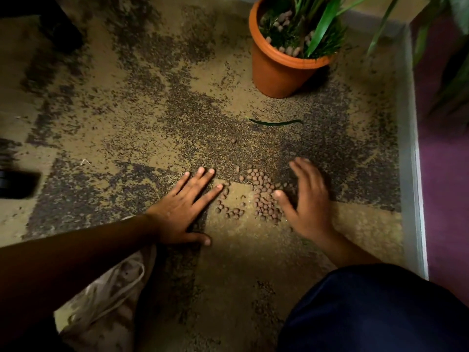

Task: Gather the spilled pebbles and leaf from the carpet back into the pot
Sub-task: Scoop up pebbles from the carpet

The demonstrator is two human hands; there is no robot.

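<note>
Both hands are down, palms low: left hand (183, 212) flat with fingers spread, right hand (305, 199) cupped.

No readable text, label, brand, number or sign anywhere. Nothing printed on the orange pot (276, 72), on the pale shoe (114, 295), or along the white skirting board (413, 174). Only a mottled pattern on the carpet (127, 110), no lettering.

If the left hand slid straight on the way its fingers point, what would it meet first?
Probably the pebbles: the left hand lies flat on the carpet, fingers aimed up and to the right, with the nearest loose ones just off its index fingertip.
</note>
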